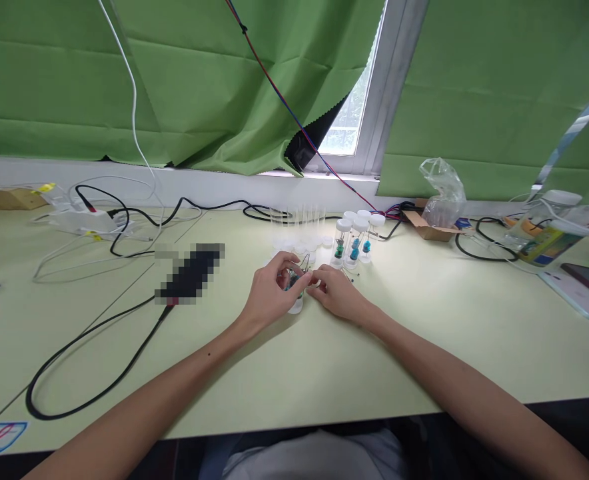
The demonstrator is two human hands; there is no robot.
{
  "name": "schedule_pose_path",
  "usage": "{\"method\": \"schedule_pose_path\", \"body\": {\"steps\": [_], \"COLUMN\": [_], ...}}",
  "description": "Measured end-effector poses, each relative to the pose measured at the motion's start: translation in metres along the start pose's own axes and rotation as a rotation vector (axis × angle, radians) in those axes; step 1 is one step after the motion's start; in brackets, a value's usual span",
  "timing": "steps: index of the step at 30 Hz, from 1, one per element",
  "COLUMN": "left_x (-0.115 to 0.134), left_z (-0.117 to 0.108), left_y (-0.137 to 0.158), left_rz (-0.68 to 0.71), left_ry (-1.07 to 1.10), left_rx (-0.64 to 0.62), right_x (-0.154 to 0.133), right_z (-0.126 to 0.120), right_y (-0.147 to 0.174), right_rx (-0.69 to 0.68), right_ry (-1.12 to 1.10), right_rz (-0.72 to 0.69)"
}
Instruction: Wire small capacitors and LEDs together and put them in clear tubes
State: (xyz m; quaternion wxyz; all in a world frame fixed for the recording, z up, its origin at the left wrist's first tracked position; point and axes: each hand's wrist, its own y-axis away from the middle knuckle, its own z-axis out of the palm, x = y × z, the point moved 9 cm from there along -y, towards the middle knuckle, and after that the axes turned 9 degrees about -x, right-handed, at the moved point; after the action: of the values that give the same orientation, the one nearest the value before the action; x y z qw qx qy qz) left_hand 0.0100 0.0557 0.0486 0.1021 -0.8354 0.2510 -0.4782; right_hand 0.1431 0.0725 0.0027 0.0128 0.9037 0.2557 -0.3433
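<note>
The person's left hand (273,285) wraps a clear vial (295,307), left of and nearer than the capped vials (343,228); the right hand (335,291) bunches its fingers narrowly beside it, their hold unclear. A slack left grip could tip it; a rightward jerk could topple the capped vials.

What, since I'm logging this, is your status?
Left hand around clear vial; right hand close beside it. White-capped vials standing beyond, apparently not blocking.
</note>
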Motion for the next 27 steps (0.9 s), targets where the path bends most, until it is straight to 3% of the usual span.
{"method": "schedule_pose_path", "body": {"steps": [13, 17, 21, 27], "left_x": [-0.008, -0.007, -0.008, -0.012], "left_z": [0.004, 0.004, 0.005, 0.007], "left_y": [-0.001, -0.002, -0.002, -0.002], "left_rz": [-0.027, -0.028, -0.039, -0.054], "left_ry": [0.122, 0.160, 0.194, 0.244], "left_rx": [-0.015, -0.015, -0.017, -0.032], "right_x": [0.003, 0.000, -0.008, -0.022], "right_z": [-0.002, -0.009, -0.025, -0.026], "right_y": [0.000, 0.001, 0.006, 0.011], "right_rx": [0.054, 0.125, 0.284, 0.251], "right_ry": [0.092, -0.015, -0.177, -0.345], "right_rz": [0.003, -0.031, -0.081, -0.162]}}
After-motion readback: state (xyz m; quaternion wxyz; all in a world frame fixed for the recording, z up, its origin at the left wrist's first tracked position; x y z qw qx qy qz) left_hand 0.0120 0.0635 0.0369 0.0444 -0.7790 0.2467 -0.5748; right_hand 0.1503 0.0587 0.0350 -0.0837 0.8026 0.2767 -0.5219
